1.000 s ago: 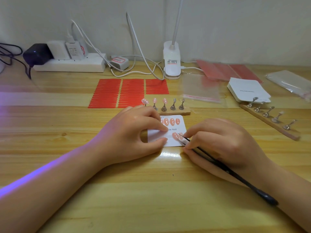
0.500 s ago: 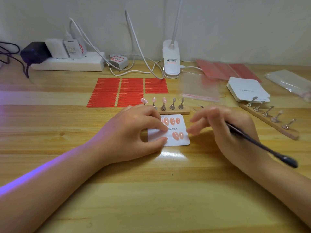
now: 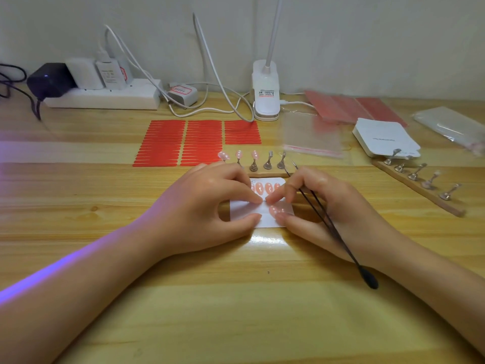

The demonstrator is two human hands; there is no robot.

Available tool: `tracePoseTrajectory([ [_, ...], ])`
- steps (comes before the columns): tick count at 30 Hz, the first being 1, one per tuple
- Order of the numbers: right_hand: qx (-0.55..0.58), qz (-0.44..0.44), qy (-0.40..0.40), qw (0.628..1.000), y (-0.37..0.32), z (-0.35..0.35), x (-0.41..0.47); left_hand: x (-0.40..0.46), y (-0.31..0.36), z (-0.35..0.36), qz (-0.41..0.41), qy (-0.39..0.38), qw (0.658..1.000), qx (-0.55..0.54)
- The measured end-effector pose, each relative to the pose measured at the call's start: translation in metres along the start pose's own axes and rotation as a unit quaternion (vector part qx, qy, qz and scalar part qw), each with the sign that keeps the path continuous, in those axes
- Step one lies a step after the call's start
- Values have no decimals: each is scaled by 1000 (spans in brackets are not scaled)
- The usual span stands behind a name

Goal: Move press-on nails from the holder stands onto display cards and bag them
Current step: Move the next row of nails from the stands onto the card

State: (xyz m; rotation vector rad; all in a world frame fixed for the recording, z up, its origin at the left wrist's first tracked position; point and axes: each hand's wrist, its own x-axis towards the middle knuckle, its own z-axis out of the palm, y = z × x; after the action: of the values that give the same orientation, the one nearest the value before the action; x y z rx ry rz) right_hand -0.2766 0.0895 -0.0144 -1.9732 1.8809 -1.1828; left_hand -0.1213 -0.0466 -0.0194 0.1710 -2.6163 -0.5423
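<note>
A small white display card (image 3: 242,210) lies mid-table (image 3: 236,298), bearing glossy pink oval nails (image 3: 267,187) in a row. The left hand (image 3: 199,214) pinches its left edge; the right hand (image 3: 322,208) presses fingertips on it, gripping black tweezers (image 3: 333,229).

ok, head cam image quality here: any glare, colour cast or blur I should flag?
Head view: a purple flare streaks the left forearm and left table edge; lamp glare sits on the table just below the display card; the clear bags look smeared and soft; wide-angle bowing curves the table toward the edges; both hands stay reasonably sharp.
</note>
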Motion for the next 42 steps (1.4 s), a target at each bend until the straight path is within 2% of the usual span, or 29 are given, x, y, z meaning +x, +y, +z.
tracePoseTrajectory([
  [12,38,33,-15,999,5,2,-1,0,-1,0,-4,-1,1000,-8],
  [20,105,63,9,992,9,-1,-1,0,0,0,-6,-4,1000,-12],
  [42,79,62,-13,995,6,-2,-2,0,0,0,-4,0,1000,-12],
])
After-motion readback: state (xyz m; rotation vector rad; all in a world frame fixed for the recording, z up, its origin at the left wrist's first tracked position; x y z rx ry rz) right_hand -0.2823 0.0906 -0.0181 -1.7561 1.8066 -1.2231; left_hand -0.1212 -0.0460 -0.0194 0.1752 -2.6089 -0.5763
